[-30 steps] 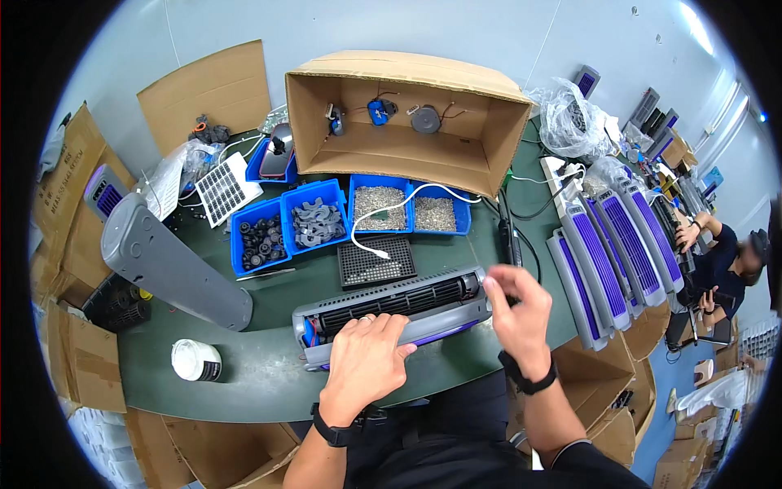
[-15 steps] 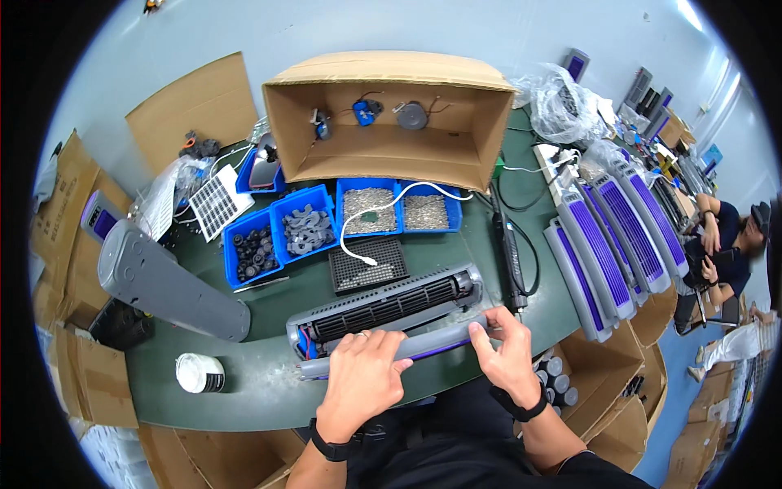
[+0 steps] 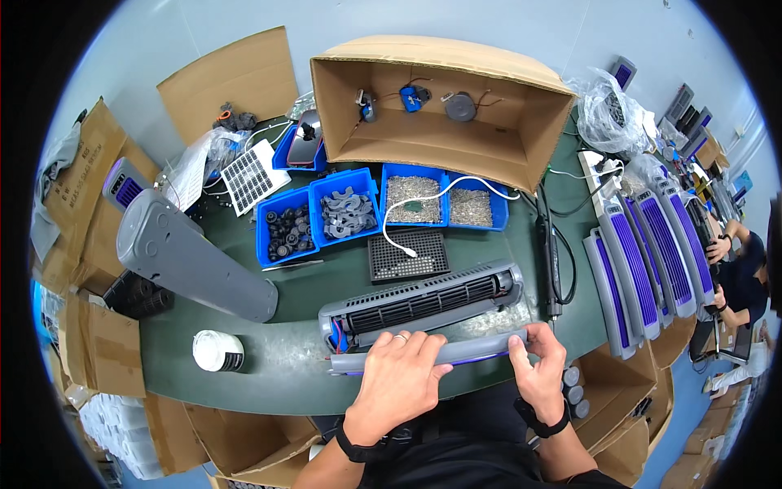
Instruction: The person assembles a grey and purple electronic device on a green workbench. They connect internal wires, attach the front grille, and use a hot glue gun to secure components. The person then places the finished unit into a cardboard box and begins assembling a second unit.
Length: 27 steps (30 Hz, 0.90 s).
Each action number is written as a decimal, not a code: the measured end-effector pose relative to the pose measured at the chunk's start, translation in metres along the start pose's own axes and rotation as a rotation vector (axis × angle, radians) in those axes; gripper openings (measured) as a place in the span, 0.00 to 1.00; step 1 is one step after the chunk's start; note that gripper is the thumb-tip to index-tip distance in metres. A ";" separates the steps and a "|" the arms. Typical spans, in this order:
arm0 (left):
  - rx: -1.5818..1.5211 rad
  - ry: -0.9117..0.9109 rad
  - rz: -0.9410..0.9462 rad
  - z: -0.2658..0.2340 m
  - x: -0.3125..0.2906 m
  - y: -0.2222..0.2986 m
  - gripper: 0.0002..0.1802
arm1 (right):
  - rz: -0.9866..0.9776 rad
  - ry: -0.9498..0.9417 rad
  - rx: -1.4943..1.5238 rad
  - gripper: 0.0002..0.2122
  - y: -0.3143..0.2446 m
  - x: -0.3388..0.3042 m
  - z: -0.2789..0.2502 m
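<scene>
In both hands I hold a long, narrow grey-and-purple fan cover (image 3: 476, 349), tilted at the near edge of the table. My left hand (image 3: 401, 376) lies over its middle-left part, fingers bent across the top. The cover's right end is pinched between the thumb and fingers of my right hand (image 3: 539, 359). Right behind the cover lies an open grey fan housing (image 3: 423, 303) with a black slatted rotor along it. Blue and red wires (image 3: 337, 336) show at the housing's left end. The underside of the cover is hidden.
Blue bins (image 3: 350, 213) of small parts stand behind a black perforated tray (image 3: 407, 257). A large carton (image 3: 440, 147) holds motors. An electric screwdriver (image 3: 551, 265) and finished-looking purple panels (image 3: 643, 253) lie right. A grey tower casing (image 3: 195, 261) and white tub (image 3: 218, 351) stand left.
The whole view has shifted, so the table and things sit farther right in the picture. Both hands keep their hold on the cover, with little visible movement against the housing.
</scene>
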<state>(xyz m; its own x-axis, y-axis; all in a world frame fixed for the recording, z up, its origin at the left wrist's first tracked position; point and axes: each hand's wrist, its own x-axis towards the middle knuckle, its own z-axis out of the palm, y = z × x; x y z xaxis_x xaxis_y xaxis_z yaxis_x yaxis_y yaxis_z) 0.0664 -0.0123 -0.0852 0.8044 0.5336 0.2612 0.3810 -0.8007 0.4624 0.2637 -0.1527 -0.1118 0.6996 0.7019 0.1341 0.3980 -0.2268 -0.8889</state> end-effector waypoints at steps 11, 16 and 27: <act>0.000 0.063 0.003 0.007 -0.001 -0.001 0.21 | -0.010 -0.143 0.405 0.12 0.020 0.002 0.010; 0.004 0.087 0.016 0.008 -0.001 -0.001 0.21 | -0.075 -0.148 0.407 0.14 0.036 0.002 0.013; 0.004 0.085 0.010 0.009 -0.002 0.000 0.20 | -0.108 -0.109 0.472 0.12 0.054 -0.001 0.018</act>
<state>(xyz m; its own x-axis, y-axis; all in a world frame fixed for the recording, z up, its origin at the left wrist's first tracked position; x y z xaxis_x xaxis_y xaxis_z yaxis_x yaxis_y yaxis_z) 0.0686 -0.0162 -0.0930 0.7666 0.5469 0.3364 0.3756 -0.8069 0.4559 0.2736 -0.1534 -0.1680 0.5930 0.7769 0.2118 0.1345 0.1639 -0.9773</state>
